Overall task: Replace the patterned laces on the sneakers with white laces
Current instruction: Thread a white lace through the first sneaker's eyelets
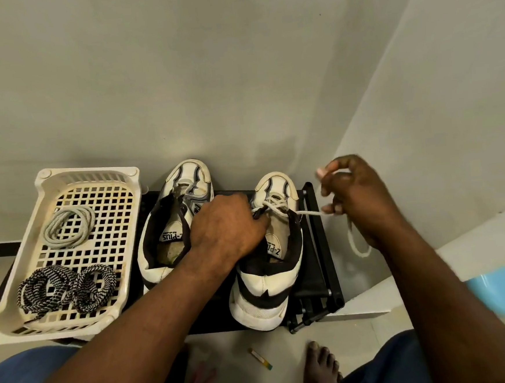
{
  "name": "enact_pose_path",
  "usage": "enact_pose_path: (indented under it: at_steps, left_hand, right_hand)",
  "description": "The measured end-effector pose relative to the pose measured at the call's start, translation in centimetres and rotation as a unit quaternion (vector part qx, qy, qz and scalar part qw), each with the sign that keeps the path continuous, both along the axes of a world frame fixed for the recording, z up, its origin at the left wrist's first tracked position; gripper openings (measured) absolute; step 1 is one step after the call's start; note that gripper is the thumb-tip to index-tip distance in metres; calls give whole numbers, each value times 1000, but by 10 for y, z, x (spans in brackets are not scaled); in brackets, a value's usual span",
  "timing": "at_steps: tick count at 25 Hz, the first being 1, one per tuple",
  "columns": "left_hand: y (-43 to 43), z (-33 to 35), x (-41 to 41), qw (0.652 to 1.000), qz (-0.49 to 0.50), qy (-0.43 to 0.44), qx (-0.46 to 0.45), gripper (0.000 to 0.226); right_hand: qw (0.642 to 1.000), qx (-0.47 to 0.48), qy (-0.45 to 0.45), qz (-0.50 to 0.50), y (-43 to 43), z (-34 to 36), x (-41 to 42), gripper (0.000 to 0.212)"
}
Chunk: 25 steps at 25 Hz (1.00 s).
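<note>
Left hand [227, 226] is curled over the throat of the right-side sneaker [267, 280], pinning it to the black rack [319, 246]. Right hand [351, 195] pinches the white lace [310, 213], fingers bent round it, drawing it taut sideways out of the toe-end eyelets.

The risk I see: pull too hard and one end comes up short, or the lace slides clean through. This shoe also sits near the rack's edge and could tip if my left grip slackens.

The lace is a soft, round braided cord, and its slack loops below my wrist. The other sneaker [172, 221] stands unlaced alongside, with scuffed white panels and a dark collar. The cream lattice basket [86, 173] holds a spare white coil [69, 225] and the zigzag patterned laces [44, 286].
</note>
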<state>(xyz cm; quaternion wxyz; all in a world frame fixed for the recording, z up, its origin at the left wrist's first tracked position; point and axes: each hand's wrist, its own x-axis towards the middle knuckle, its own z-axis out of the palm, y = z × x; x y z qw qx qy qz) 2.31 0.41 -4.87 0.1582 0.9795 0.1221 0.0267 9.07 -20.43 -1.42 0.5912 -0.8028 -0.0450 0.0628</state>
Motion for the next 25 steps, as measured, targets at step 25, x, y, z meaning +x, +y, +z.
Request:
enact_pose_path:
  at_steps: [25]
  left_hand:
    - [31,32,4,929,-38,133,-343,18]
  right_hand:
    - [957,-256,34,131,32,-21,-15,27]
